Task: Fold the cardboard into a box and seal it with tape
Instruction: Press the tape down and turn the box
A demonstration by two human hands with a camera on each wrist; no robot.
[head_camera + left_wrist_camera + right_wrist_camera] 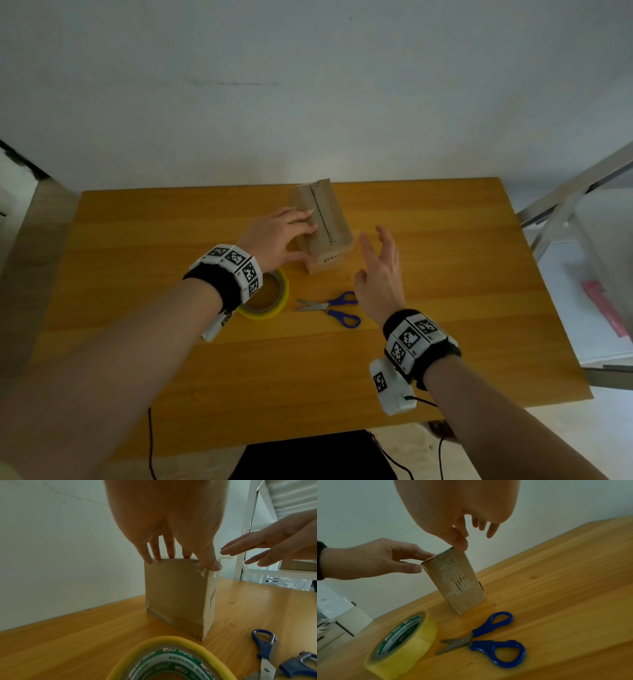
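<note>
A pair of blue-handled scissors point(322, 306) lies flat on the wooden table point(462, 291), blades slightly parted and pointing to the person's left, handles to the right. A plain white wall point(308, 85) rises behind the table's far edge. Off the table's right side stands a white metal shelf rack point(247, 547), and something pink and blurred point(604, 308) lies on a white surface there. A black cable point(150, 442) hangs below the near edge.

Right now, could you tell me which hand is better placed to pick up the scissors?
The right hand: it hovers open and empty, with the scissors lying close by. The left hand holds the top of the box, probably steadying it.
</note>
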